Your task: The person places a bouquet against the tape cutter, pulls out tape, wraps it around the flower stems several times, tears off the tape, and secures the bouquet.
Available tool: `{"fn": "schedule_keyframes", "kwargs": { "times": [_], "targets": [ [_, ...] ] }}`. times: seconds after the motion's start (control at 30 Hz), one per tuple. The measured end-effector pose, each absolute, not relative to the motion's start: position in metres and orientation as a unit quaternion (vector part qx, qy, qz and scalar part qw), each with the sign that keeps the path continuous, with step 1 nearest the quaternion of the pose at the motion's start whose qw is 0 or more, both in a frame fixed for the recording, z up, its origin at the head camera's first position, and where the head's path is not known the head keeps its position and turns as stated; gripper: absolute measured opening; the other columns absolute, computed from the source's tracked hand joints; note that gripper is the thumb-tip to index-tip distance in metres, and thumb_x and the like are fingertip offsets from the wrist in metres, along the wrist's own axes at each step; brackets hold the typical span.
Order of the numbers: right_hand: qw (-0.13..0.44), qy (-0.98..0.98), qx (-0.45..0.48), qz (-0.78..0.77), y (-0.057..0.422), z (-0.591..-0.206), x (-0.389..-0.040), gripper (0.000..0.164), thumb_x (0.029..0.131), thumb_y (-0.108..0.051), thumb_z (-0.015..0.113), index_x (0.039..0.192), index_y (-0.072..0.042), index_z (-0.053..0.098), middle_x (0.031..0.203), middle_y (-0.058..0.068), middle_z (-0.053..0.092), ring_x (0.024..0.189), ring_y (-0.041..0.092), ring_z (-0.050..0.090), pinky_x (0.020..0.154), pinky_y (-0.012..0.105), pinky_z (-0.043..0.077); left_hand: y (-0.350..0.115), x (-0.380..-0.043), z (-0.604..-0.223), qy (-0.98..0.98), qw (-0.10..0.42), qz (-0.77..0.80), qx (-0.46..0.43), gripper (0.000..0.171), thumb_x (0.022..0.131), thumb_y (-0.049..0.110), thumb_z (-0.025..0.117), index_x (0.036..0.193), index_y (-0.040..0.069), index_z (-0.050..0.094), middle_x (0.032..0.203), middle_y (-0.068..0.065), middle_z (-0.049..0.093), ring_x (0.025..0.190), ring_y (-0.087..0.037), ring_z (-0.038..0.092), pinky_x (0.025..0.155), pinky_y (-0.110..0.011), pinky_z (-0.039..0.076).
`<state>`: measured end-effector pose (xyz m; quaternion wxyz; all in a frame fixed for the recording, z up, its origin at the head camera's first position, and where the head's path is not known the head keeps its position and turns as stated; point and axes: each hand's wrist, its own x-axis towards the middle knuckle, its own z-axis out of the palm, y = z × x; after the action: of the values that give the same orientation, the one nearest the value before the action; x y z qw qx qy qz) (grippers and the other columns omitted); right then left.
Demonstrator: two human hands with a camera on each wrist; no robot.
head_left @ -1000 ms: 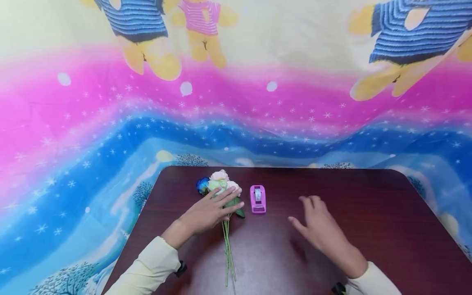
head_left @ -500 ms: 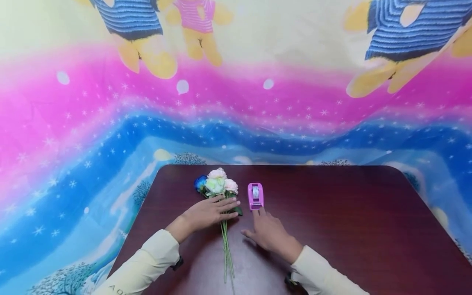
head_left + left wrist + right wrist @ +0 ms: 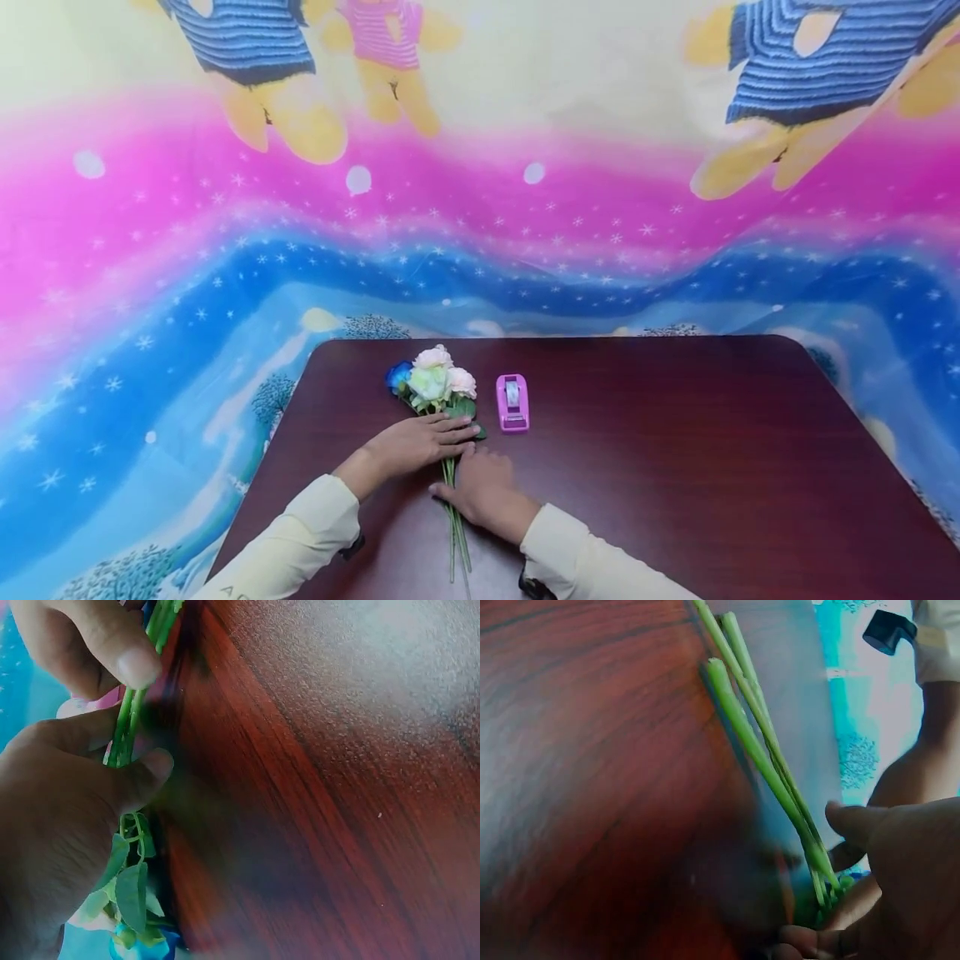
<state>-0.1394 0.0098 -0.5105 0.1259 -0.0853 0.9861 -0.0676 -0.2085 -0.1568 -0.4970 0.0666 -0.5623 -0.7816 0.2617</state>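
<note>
A bunch of artificial flowers (image 3: 431, 382) with white, pale green, pink and blue heads lies on the table, its green stems (image 3: 454, 533) towards me. My left hand (image 3: 415, 442) holds the stems just below the blooms; in the left wrist view its thumb (image 3: 150, 772) and forefinger lie either side of them. Right below it, my right hand (image 3: 489, 492) is around the stems. In the right wrist view its thumb (image 3: 851, 821) stands apart from the fingers, with the stems between. A pink tape dispenser (image 3: 513, 403) with a roll of tape stands right of the flowers.
The dark reddish-brown table (image 3: 660, 467) has rounded far corners. Behind it hangs a colourful cloth (image 3: 600, 208) printed with bears and snowflakes. A dark strap piece (image 3: 534, 583) shows under the right sleeve.
My right hand has moved left, past the front of the tape dispenser, to the stems. My left hand has slid down from the blooms to the stems, leaving the heads uncovered.
</note>
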Motion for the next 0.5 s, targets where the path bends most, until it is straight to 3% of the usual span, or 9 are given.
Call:
{"fn": "schedule_keyframes", "kwargs": {
  "times": [0.27,0.5],
  "targets": [
    [0.080,0.991,-0.101,-0.029,-0.002,-0.518,-0.142,0.082,0.094,-0.064,0.059,0.140,0.004,0.058,0.124,0.015,0.073,0.108,0.028,0.071,0.088,0.041,0.057,-0.162,-0.211,-0.505,-0.794,0.070,0.194,-0.572,0.058,0.098,0.008,0.061,0.153,0.022,0.048,0.166,0.000,0.036,0.153,-0.019,0.036,0.120,-0.034,0.039],
    [0.041,0.990,-0.129,-0.026,-0.005,-0.526,-0.140,0.049,0.098,-0.038,0.061,0.123,0.003,0.069,0.105,0.011,0.077,0.090,0.027,0.073,0.076,0.041,0.059,-0.163,-0.211,-0.507,-0.807,0.058,0.168,-0.564,0.055,0.100,0.007,0.057,0.153,0.021,0.049,0.166,0.000,0.037,0.152,-0.019,0.038,0.118,-0.033,0.040]
  ]
}}
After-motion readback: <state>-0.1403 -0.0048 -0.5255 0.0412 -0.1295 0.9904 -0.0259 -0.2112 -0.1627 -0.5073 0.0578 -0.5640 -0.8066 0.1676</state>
